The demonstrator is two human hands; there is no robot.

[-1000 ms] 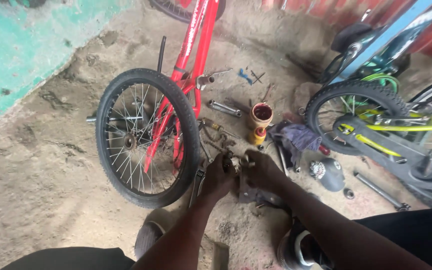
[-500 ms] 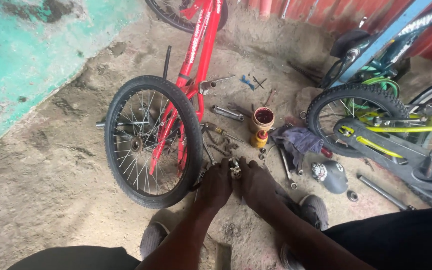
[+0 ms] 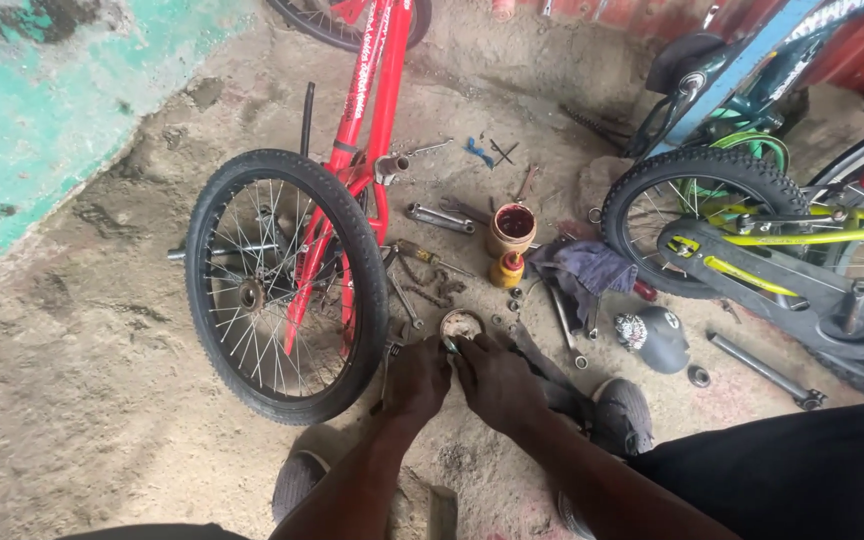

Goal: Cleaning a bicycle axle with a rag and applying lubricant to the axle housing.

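Hands meeting low over the dirt floor (image 3: 72, 400): left hand (image 3: 417, 380) and right hand (image 3: 497, 385) pinching something small between fingertips, too tiny to identify, just below a round ring-shaped part (image 3: 461, 323) lying beside the red bicycle's wheel (image 3: 287, 285). Keeping the grip close to the floor; working clear of the loose wrenches (image 3: 442, 217) and the grease tin (image 3: 512, 228).

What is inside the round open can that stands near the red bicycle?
The can holds something dark red near its rim, perhaps grease or paint. Its walls hide what lies deeper. A small yellow bottle stands just in front of it.
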